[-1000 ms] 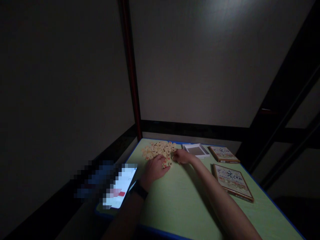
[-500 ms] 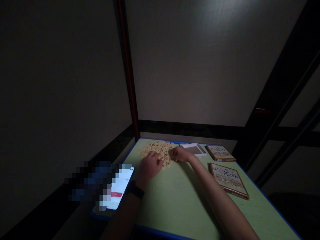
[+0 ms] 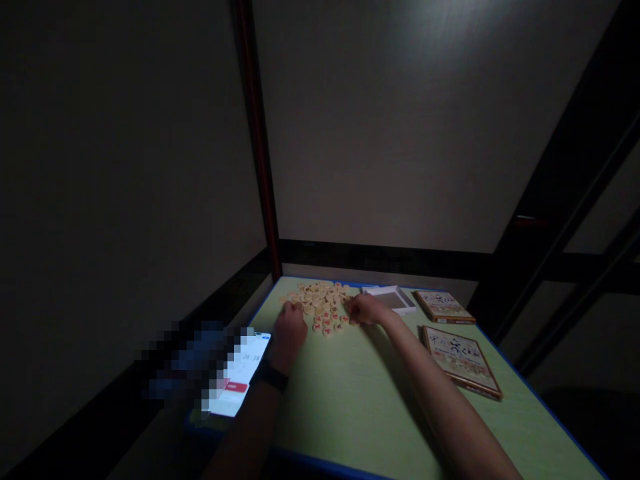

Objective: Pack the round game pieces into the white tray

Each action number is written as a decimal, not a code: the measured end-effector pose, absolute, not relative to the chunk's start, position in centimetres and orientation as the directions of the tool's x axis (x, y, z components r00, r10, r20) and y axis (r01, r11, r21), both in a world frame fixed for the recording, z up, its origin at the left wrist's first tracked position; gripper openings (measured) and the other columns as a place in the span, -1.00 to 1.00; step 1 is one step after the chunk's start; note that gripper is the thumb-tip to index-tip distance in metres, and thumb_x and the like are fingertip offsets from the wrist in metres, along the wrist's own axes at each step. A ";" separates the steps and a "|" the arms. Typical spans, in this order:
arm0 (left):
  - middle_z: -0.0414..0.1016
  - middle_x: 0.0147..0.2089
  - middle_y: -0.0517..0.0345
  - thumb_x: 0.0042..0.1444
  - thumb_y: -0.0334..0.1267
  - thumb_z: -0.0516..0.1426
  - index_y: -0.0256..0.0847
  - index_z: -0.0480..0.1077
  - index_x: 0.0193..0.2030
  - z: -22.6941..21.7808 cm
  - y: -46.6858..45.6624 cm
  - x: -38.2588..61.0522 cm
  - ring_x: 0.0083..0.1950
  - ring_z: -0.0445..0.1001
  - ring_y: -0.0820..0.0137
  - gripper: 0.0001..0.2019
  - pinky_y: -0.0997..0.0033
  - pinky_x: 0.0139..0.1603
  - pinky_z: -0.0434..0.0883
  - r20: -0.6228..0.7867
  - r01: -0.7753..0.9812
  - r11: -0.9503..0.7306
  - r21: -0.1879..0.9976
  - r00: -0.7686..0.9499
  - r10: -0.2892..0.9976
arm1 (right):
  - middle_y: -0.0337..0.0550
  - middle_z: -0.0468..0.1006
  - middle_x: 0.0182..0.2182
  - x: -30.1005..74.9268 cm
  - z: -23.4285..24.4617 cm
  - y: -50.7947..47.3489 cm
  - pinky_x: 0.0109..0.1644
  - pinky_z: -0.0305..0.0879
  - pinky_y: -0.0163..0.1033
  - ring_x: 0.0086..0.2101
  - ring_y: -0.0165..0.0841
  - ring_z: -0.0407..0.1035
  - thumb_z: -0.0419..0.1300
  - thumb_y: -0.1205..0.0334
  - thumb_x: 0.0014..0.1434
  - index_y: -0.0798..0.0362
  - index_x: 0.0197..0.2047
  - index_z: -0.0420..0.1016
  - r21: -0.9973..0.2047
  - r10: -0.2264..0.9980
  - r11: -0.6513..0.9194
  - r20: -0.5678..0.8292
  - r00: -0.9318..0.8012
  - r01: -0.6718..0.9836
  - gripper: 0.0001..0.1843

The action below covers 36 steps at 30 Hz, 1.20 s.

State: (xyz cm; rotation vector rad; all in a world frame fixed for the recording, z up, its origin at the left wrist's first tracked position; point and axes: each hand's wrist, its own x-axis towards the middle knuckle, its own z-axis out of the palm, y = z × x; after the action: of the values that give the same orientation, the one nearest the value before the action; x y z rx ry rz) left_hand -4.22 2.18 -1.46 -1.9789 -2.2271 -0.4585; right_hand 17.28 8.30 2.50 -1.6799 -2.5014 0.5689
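Observation:
A loose heap of round wooden Chinese chess pieces (image 3: 320, 295) lies at the far left of the table, many overlapping. Nearer to me, several red-marked pieces (image 3: 327, 323) sit face up in rough short rows. At the heap's left front edge is my left hand (image 3: 291, 330), fingers curled in; whatever they hold is hidden. My right hand (image 3: 369, 309) is at the heap's right side, its fingers pinched around what looks like a chess piece, mostly covered by the hand.
Behind my right hand stands an open white box tray (image 3: 407, 307). Two flat printed boxes (image 3: 443, 305) lie along the right side of the green table (image 3: 345, 413). A lit phone (image 3: 250, 367) rests at the left edge, beside my left wrist. Walls close in behind and left.
My left hand has drawn back to the left from the red-marked pieces, uncovering more of them. My right hand has shifted slightly right and stays by the heap.

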 end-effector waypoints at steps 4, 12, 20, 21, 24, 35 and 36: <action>0.41 -0.07 -0.07 0.22 -0.53 -0.04 -0.31 0.43 -0.09 -2.0 2.7 -4.6 -0.13 0.46 0.35 -0.74 0.42 -0.08 0.39 0.316 0.986 0.040 0.163 -0.090 0.944 | -0.23 0.62 -0.44 17.5 2.2 8.6 -0.27 0.26 -0.38 -0.31 -0.33 0.48 0.41 0.42 -0.13 0.04 -0.38 0.64 -0.292 0.912 0.342 -0.124 -0.390 0.893 -0.82; 0.40 0.01 -0.09 0.31 -0.38 -0.04 -0.29 0.45 -0.05 -1.4 2.1 -4.3 -0.09 0.48 0.33 -0.74 0.40 -0.05 0.40 0.292 0.982 0.040 0.187 -0.094 0.952 | -0.16 0.62 -0.43 17.5 2.5 8.6 -0.36 0.19 -0.36 -0.33 -0.30 0.47 0.45 0.32 -0.09 0.07 -0.35 0.63 -0.241 0.907 0.359 -0.136 -0.398 0.902 -0.83; 0.40 0.22 -0.01 0.30 -0.39 -0.02 -0.18 0.37 0.22 -2.5 2.5 -4.4 0.18 0.38 0.27 -0.62 0.32 0.23 0.30 0.337 0.957 -0.209 0.201 0.132 0.932 | -0.14 0.64 -0.40 17.1 4.0 7.9 -0.39 0.16 -0.40 -0.36 -0.36 0.47 0.25 0.57 -0.06 0.13 -0.29 0.63 -0.263 0.887 0.416 -0.092 -0.452 0.870 -0.74; 0.40 0.23 -0.02 0.29 -0.39 -0.01 -0.19 0.39 0.20 -2.6 2.6 -4.5 0.20 0.37 0.25 -0.62 0.29 0.25 0.29 0.330 0.953 -0.224 0.203 0.148 0.932 | -0.13 0.65 -0.37 17.0 4.1 7.8 -0.37 0.17 -0.41 -0.34 -0.36 0.48 0.21 0.59 -0.04 0.14 -0.29 0.63 -0.264 0.885 0.427 -0.075 -0.460 0.865 -0.72; 0.40 0.22 -0.03 0.27 -0.42 0.02 -0.21 0.41 0.17 -2.8 2.7 -4.6 0.20 0.36 0.26 -0.64 0.28 0.28 0.27 0.331 0.939 -0.250 0.235 0.164 0.929 | -0.13 0.66 -0.36 16.7 4.2 7.7 -0.35 0.17 -0.42 -0.34 -0.38 0.48 0.16 0.60 -0.02 0.14 -0.29 0.63 -0.271 0.877 0.451 -0.042 -0.478 0.851 -0.70; 0.42 0.03 -0.08 0.28 -0.41 0.01 -0.25 0.42 0.05 -2.1 2.8 -4.4 0.03 0.45 0.29 -0.73 0.34 0.10 0.36 0.301 0.945 -0.152 0.288 0.061 0.952 | -0.09 0.68 -0.29 18.0 4.9 8.1 -0.28 0.22 -0.41 -0.29 -0.34 0.50 0.17 0.56 -0.01 0.08 -0.20 0.66 -0.250 0.902 0.427 0.044 -0.430 0.869 -0.64; 0.44 0.03 -0.09 0.30 -0.39 -0.01 -0.25 0.42 0.05 -2.1 2.9 -4.4 0.03 0.46 0.29 -0.73 0.34 0.10 0.36 0.319 0.938 -0.153 0.311 0.049 0.946 | -0.08 0.68 -0.27 18.3 5.0 8.2 -0.25 0.23 -0.40 -0.26 -0.32 0.51 0.18 0.54 0.01 0.07 -0.16 0.66 -0.240 0.909 0.414 0.059 -0.412 0.878 -0.63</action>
State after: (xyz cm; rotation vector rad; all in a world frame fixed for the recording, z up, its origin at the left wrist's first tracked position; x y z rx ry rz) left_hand -4.43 2.92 -2.06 -2.2880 -2.0562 -0.7221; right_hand 18.28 8.24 5.02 -1.5894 -2.4856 0.2553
